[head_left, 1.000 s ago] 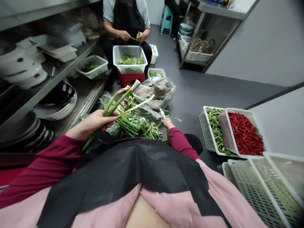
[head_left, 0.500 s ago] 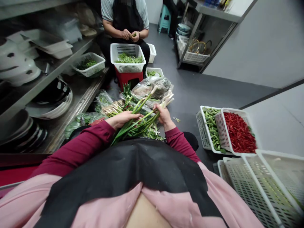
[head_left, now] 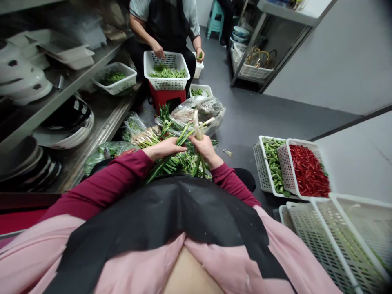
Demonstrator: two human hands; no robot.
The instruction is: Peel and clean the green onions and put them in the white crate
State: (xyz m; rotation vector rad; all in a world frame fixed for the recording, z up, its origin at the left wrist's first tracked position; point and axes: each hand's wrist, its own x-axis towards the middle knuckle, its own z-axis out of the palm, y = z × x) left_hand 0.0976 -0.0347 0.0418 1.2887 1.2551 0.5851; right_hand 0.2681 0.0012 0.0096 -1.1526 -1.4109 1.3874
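My left hand (head_left: 167, 148) is closed around green scallion stalks (head_left: 184, 136), whose long leaves trail down toward my black apron. My right hand (head_left: 204, 148) grips scallions too, with a thick white end (head_left: 197, 122) standing up above the fist and green leaves hanging below it. Both hands are close together, almost touching, over my lap. Under and behind them lies a heap of loose greens (head_left: 188, 162). More scallions with pale root ends (head_left: 147, 135) rest to the left, beside clear plastic bags (head_left: 211, 110) just beyond my hands.
A person sits opposite behind a white basket (head_left: 167, 83) of green pods on a red stool (head_left: 163, 98). To the right stand baskets of green peppers (head_left: 273, 163) and red chillies (head_left: 308, 169). Steel shelving (head_left: 101, 134) with dishes runs along my left.
My right hand has shifted slightly left, and its scallion ends now point upward instead of rightward. The person opposite has parted their hands, one reaching to the basket, the other out to the side.
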